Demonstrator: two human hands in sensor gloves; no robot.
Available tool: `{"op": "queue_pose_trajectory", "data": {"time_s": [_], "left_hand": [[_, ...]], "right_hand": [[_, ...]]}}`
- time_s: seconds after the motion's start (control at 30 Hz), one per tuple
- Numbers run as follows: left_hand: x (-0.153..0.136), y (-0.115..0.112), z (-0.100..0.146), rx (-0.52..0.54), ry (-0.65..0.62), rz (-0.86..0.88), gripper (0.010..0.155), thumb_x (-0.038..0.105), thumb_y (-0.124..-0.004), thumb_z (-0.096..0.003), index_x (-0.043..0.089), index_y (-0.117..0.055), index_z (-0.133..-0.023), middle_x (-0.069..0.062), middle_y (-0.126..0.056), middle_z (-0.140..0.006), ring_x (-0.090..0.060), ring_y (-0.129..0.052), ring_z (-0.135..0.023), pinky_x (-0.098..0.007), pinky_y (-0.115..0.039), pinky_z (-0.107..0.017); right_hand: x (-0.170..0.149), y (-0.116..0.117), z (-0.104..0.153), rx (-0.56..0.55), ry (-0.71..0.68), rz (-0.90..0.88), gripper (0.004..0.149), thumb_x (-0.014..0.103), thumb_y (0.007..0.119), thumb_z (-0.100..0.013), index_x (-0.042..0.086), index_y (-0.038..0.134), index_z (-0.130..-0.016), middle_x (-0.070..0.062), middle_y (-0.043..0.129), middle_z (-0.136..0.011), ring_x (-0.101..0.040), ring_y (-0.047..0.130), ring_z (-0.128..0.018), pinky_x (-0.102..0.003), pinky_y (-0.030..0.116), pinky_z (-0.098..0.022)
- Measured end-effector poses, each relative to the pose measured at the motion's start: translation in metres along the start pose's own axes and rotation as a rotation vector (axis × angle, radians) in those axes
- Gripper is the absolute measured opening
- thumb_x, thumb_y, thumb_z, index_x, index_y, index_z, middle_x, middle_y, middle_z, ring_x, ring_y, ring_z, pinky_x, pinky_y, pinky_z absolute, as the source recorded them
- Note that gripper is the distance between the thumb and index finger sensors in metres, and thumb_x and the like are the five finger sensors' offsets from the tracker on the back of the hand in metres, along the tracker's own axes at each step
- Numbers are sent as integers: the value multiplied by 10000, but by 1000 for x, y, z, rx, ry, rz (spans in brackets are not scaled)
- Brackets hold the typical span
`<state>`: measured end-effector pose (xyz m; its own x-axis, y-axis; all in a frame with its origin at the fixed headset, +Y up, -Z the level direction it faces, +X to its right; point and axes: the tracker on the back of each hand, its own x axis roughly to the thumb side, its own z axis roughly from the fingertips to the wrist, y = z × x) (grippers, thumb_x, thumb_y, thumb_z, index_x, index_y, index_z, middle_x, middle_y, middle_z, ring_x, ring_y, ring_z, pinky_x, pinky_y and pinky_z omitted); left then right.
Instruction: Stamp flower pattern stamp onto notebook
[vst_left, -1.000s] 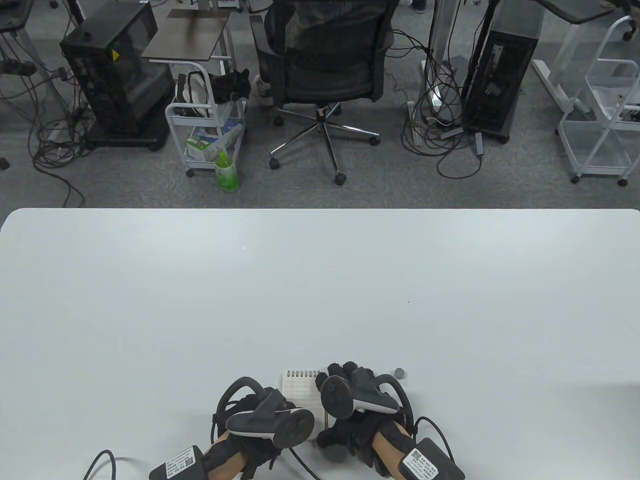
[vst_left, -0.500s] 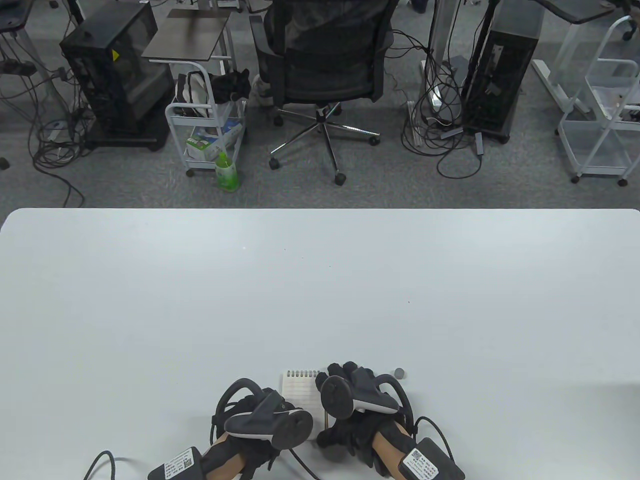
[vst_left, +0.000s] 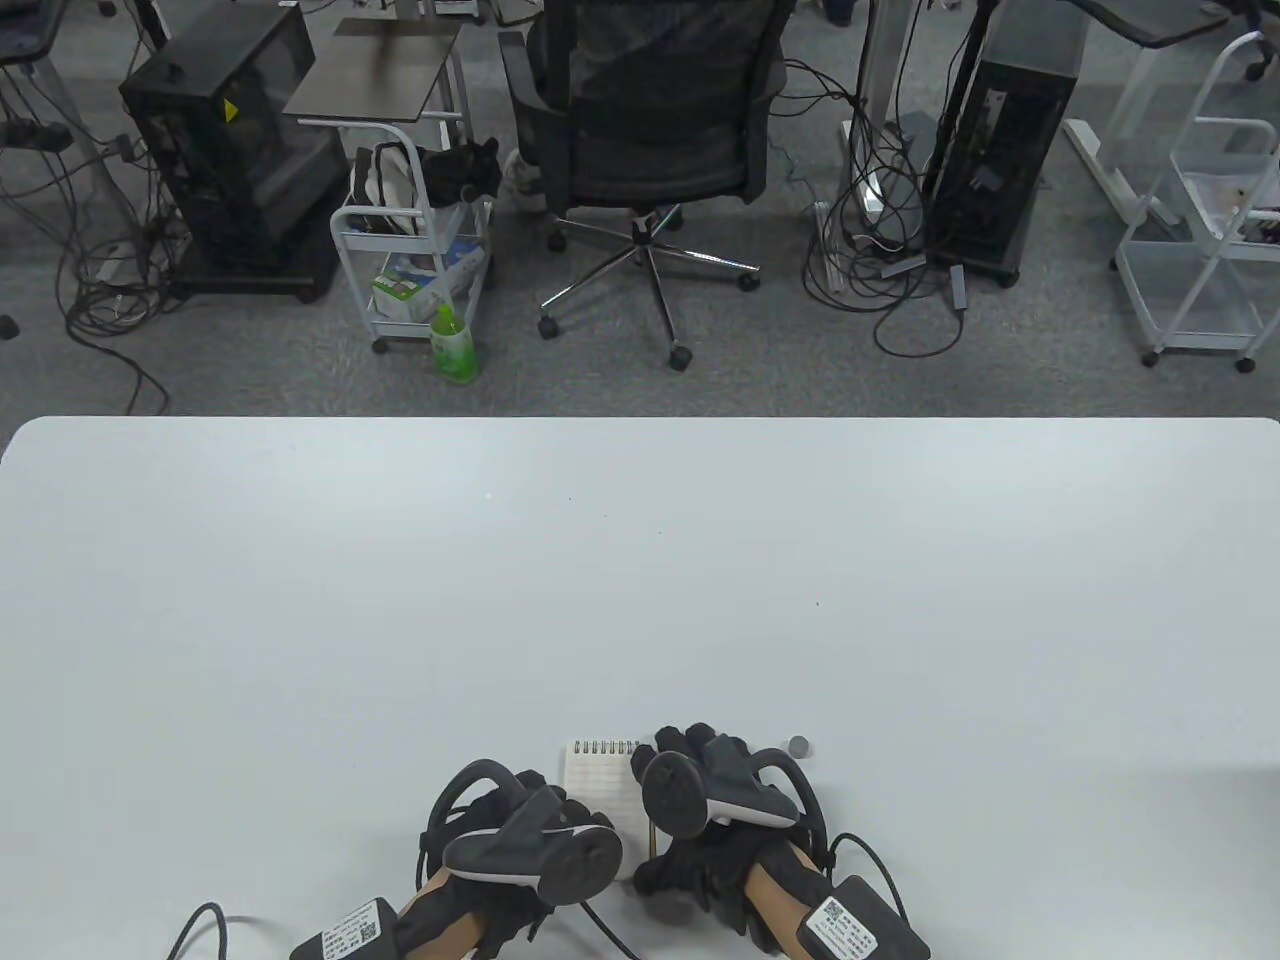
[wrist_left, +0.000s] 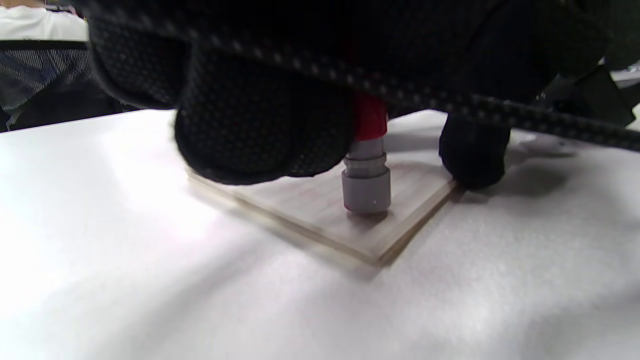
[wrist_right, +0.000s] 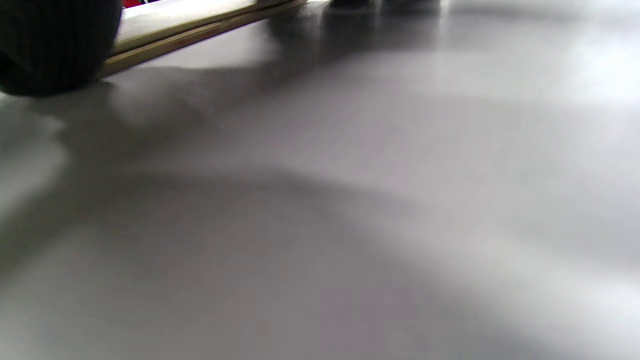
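A small spiral notebook (vst_left: 600, 775) lies open on the white table (vst_left: 640, 580) near the front edge. My left hand (vst_left: 500, 825) grips a stamp with a red body and a grey tip (wrist_left: 366, 185). The tip stands upright on the lined page (wrist_left: 320, 200). My right hand (vst_left: 690, 750) rests on the notebook's right side, its fingers near the spiral binding. In the right wrist view a black fingertip (wrist_right: 50, 50) touches the table at the notebook's edge (wrist_right: 200, 25). The trackers hide most of both hands in the table view.
A small grey round cap (vst_left: 798, 745) lies on the table just right of my right hand. Beyond the table's far edge stand an office chair (vst_left: 650, 130), a white cart (vst_left: 415, 250) and computer towers.
My left hand and its tracker have shifted slightly toward the near left. The right hand and the notebook have not moved.
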<state>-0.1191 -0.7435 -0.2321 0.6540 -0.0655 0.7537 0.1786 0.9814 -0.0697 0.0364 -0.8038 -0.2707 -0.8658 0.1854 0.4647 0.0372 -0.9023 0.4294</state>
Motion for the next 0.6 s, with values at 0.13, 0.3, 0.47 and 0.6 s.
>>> {"op": "queue_pose_trajectory", "data": {"time_s": [0.13, 0.3, 0.47, 0.6], "left_hand": [[1, 4, 2, 54, -10, 6, 437, 374, -783, -406, 187, -817, -799, -55, -993, -669, -247, -1041, -477, -567, -761, -571], [7, 2, -3, 52, -27, -2, 438, 379, -779, -407, 187, -821, -798, -53, -997, -663, -245, -1042, -472, -567, -762, -569], [11, 0, -8, 49, -36, -4, 438, 377, -777, -408, 186, -820, -799, -53, -997, -663, -247, -1042, -472, -568, -761, -569], [12, -1, -10, 54, -38, -8, 437, 380, -776, -407, 190, -821, -798, -52, -998, -663, -243, -1043, -469, -566, -763, -567]], "right_hand": [[0, 0, 0, -2, -1, 1, 1035, 638, 783, -304, 216, 233, -1072, -188, 103, -1085, -518, 152, -1010, -683, 216, -701], [0, 0, 0, -2, -1, 2, 1035, 640, 781, -304, 217, 231, -1072, -188, 106, -1085, -518, 154, -1011, -684, 217, -700], [0, 0, 0, -2, -1, 2, 1035, 641, 781, -304, 218, 232, -1072, -187, 102, -1085, -516, 153, -1012, -683, 216, -701], [0, 0, 0, -2, -1, 2, 1036, 641, 781, -303, 219, 231, -1072, -188, 102, -1085, -518, 152, -1010, -683, 216, -700]]}}
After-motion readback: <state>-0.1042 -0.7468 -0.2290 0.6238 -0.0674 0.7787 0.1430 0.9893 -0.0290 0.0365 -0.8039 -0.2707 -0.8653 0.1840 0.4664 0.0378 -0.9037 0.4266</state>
